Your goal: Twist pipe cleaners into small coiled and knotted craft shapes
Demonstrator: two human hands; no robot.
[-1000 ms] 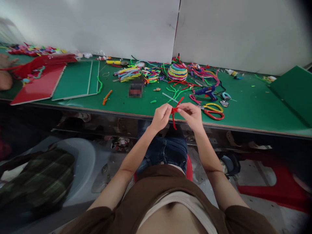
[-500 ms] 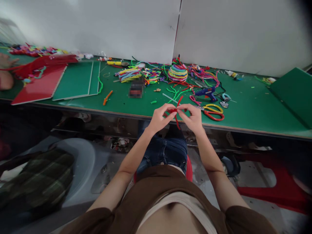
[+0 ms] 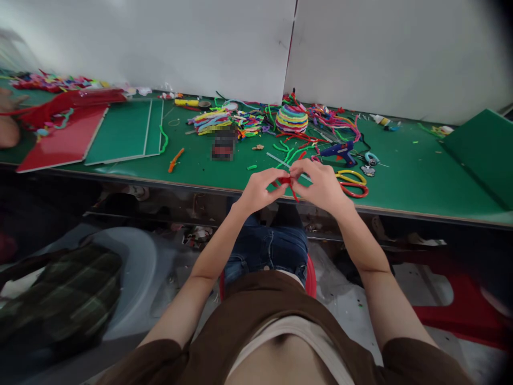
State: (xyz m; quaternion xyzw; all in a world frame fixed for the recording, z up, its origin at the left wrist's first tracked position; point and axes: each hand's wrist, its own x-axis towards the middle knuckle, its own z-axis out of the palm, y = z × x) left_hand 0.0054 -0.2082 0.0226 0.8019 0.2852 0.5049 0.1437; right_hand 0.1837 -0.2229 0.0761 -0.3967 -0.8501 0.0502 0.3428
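Our left grip [image 3: 258,188] is pinched nearly closed, thumb against fingers, around one end of a red fuzzy piece [image 3: 285,181], and our right grip [image 3: 318,182] pinches the other end between thumb and fingertips. We have this piece in front of the striped dome [image 3: 292,118], on our side of it, at the near edge of the green desk [image 3: 401,184]. One red tip sticks up past our right fingers and another hangs down between our hands. Just on our side of the dome lie branching green strands [image 3: 287,152]. To the dome's right and nearer us we see a blue glue gun [image 3: 340,153], then scissors [image 3: 355,184], whose blades our right hand hides. Left of the dome sits a bundle of multicoloured fuzzy sticks [image 3: 212,122]; far left of it, a co-worker's hand [image 3: 10,125] shows.
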